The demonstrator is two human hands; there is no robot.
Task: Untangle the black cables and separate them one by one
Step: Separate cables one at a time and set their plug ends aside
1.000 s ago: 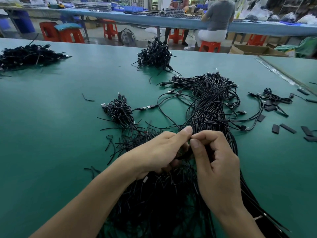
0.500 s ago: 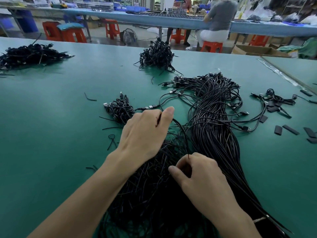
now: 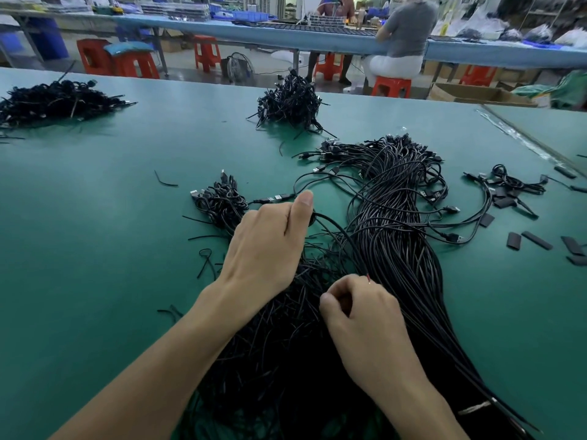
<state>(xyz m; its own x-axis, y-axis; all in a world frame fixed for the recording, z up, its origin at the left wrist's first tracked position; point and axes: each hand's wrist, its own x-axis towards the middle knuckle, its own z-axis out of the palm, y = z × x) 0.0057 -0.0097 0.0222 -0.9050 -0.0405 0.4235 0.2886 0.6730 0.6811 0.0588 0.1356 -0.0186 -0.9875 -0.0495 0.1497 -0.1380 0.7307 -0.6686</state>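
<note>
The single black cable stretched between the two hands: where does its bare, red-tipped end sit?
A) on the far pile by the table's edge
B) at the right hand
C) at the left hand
B: the single black cable arcs from the left hand down to the right hand, where a red tip pokes out at the knuckles.

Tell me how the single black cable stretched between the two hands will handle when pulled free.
The cable arcs between left hand and right hand, so it is probably floppy and light. It crosses the main tangle, so it may snag and drag its neighbours along.
</note>
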